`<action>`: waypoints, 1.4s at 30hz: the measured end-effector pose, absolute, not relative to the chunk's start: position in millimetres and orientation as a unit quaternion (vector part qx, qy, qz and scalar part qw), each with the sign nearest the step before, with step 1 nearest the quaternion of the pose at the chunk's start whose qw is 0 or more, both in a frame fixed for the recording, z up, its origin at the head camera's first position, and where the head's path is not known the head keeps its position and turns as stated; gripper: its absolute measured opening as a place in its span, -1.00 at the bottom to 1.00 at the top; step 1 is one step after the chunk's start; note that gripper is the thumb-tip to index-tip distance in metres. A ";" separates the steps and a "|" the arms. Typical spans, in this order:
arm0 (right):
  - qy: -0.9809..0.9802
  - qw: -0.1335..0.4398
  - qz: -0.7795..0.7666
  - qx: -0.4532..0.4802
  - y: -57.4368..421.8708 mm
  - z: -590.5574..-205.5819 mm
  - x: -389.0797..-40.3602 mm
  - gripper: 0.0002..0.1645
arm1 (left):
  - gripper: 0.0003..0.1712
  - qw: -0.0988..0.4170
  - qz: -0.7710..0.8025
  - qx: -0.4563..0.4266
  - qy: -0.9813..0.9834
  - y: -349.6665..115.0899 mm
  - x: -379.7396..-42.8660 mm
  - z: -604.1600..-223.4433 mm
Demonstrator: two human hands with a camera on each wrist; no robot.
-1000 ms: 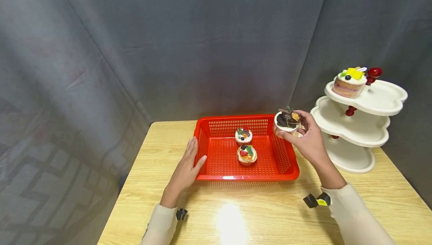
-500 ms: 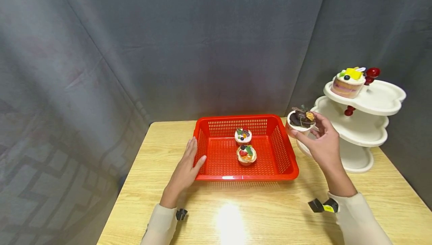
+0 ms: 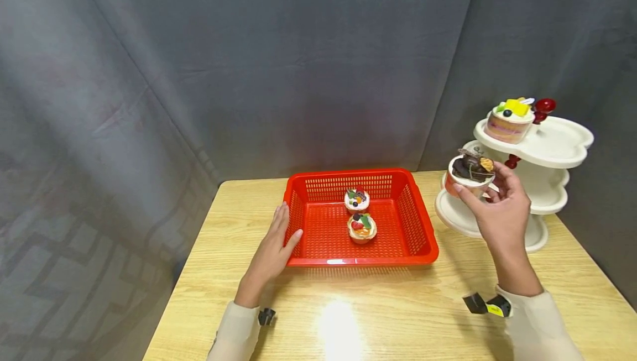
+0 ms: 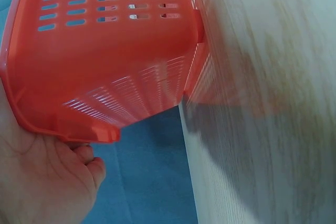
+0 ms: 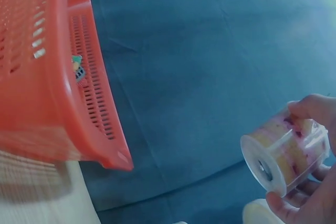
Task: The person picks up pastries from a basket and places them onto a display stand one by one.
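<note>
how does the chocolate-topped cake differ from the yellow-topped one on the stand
The chocolate-topped cake is held in the right hand, while the yellow-topped cake rests on the top tier of the white stand. The chocolate-topped cake has a dark brown topping with a tan, walnut-like piece; the yellow-topped cake carries yellow chunks and a dark, berry-like ball. Both are cup-shaped, with white beneath their toppings.
</note>
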State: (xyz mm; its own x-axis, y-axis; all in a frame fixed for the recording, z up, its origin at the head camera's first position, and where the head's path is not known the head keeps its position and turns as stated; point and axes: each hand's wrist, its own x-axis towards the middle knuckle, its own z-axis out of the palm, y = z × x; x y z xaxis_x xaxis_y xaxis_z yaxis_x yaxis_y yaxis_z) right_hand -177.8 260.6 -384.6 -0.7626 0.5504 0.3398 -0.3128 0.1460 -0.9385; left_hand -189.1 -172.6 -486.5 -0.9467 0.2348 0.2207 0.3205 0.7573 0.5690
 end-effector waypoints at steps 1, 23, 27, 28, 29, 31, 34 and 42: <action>-0.679 0.338 0.646 -0.091 262.2 -383.4 -177.2 -0.11 | -0.13 0.066 -0.314 -0.148 -0.935 -172.7 -189.0 -486.4; -0.665 0.466 0.565 -0.145 292.0 -346.0 -170.1 -0.23 | -0.07 0.070 -0.311 -0.152 -0.936 -172.3 -191.4 -486.9; -0.659 0.486 0.556 -0.145 296.2 -336.1 -170.7 -0.25 | -0.11 0.071 -0.310 -0.154 -0.935 -172.6 -192.3 -487.1; -0.657 0.488 0.555 -0.146 298.2 -334.7 -171.5 -0.25 | -0.12 0.070 -0.311 -0.153 -0.935 -172.7 -191.9 -487.3; -0.655 0.490 0.556 -0.147 300.6 -333.7 -172.5 -0.26 | -0.12 0.070 -0.312 -0.152 -0.935 -172.8 -191.6 -487.5; -0.654 0.494 0.553 -0.148 305.9 -332.8 -174.8 -0.26 | -0.13 0.072 -0.314 -0.154 -0.934 -173.2 -191.0 -488.1; -0.651 0.501 0.551 -0.149 314.5 -332.3 -178.7 -0.27 | -0.13 0.073 -0.313 -0.155 -0.934 -173.5 -190.4 -488.8; -0.655 0.505 0.542 -0.150 332.4 -331.4 -185.5 -0.30 | -0.13 0.077 -0.312 -0.159 -0.934 -173.7 -188.6 -487.0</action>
State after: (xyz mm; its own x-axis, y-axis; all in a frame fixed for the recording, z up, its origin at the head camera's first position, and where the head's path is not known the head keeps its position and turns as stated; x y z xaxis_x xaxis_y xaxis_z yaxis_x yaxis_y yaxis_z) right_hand -185.5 332.4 -331.4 -0.4444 0.7439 0.4991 -0.3507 0.3683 -0.8610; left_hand -188.6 -173.7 -487.0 -0.9376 0.2489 0.2428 0.3448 0.7548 0.5580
